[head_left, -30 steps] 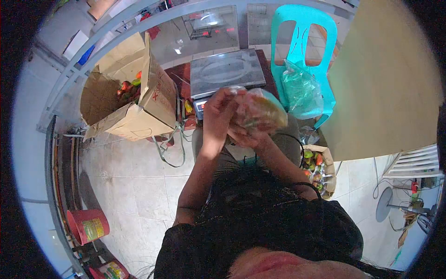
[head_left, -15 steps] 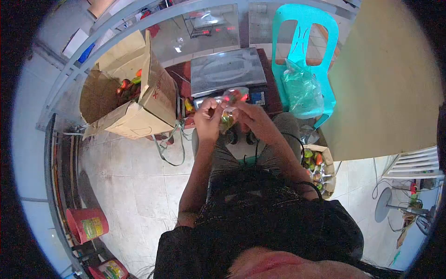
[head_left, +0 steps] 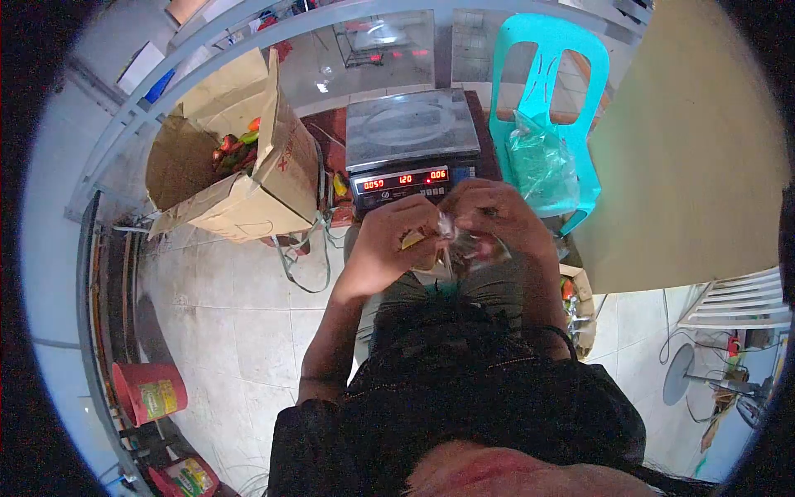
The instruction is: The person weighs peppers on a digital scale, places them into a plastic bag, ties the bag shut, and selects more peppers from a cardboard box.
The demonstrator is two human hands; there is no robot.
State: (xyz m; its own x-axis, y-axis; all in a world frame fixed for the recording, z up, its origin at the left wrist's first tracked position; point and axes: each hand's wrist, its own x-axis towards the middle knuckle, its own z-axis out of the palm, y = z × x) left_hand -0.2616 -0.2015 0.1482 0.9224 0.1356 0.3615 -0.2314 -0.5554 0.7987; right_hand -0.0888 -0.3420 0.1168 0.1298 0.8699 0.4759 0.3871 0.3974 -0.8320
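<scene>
Close to my chest, a small clear plastic bag (head_left: 460, 248) is gathered between my two hands. My left hand (head_left: 389, 247) is closed, pinching the bag from the left side; a bit of yellow shows by its fingers. My right hand (head_left: 505, 219) is curled over the bag from the right, fingers bent and partly hidden. Something reddish shows inside the plastic, too blurred to name exactly. Just beyond my hands stands a digital scale (head_left: 412, 132) with a bare metal plate and lit red digits.
Left of the scale, a cardboard box (head_left: 248, 203) holds red and green peppers (head_left: 236, 151). A turquoise plastic chair (head_left: 590, 145) with a clear bag (head_left: 538, 170) stands to the right. Bagged peppers fill a low carton (head_left: 584, 319) by my right side. Red buckets (head_left: 157, 393) stand lower left.
Both hands have drawn back from the scale towards my chest with the bag, which now sits lower between them. The scale's display has come into view.
</scene>
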